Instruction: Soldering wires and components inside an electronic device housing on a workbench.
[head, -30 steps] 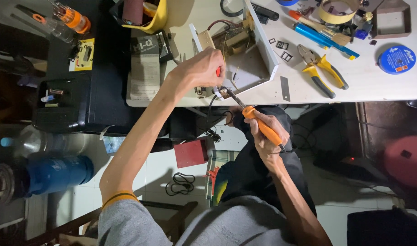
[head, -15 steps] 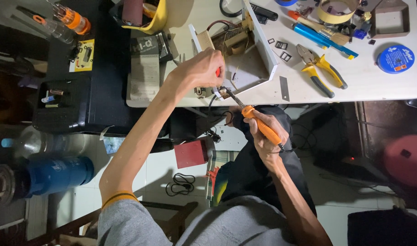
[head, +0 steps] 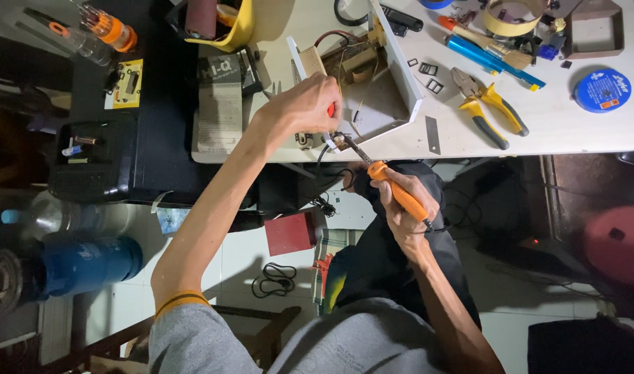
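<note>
Little differs from half a second ago: both arms keep their pose, the iron's tip stays at the same spot on the table edge, and the only change is a slight shift of the whole view.

The white table [head: 580, 131] fills the upper part of the head view. On it, at about 12 o'clock from the hands, stands an open white casing [head: 400, 76] with wires and brown parts inside. At 3 o'clock from the casing lie yellow-handled pliers [head: 490, 111], and farther out at 3 o'clock a round blue tin [head: 602, 90]. At 1 o'clock from the casing lie a blue pen-like tool [head: 490, 61] and a roll of tape [head: 514, 14]. At 9 o'clock from the casing a grey folded sheet [head: 220, 104] hangs over the table edge beside a black bench.

The left hand [head: 310, 104] reaches in from 7 o'clock and rests at the casing's near corner, fingers curled tight and pinching something small with a red bit showing; what it is cannot be told.

The right hand [head: 407, 204], below the table edge at 5 o'clock from the left hand, is closed around the orange handle of a soldering iron [head: 393, 187]. The iron slants up toward 10 o'clock, its dark tip meeting the small part just under the left fingers, at the casing's front edge. The two hands are near each other, joined by the length of the iron.
</note>
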